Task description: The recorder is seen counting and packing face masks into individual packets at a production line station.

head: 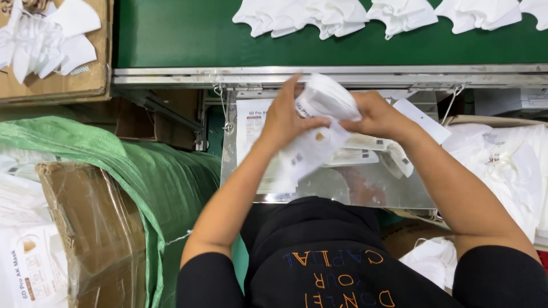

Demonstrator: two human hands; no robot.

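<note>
My left hand (287, 118) grips a clear printed plastic pouch (305, 154) at its upper end. My right hand (378, 116) holds a white folded face mask (328, 97) at the mouth of the pouch, the two hands close together above a hanging clear tray (365, 188). Several more flat printed pouches (365, 149) lie on that tray under my hands. The mask's lower part is hidden by my fingers and the pouch.
A green conveyor belt (182, 34) runs across the top, with several white masks (319, 17) on it. A cardboard box of masks (51, 51) sits top left. A green sack (154, 171) and a wrapped carton (97, 228) are on the left; white bagged goods (502, 165) on the right.
</note>
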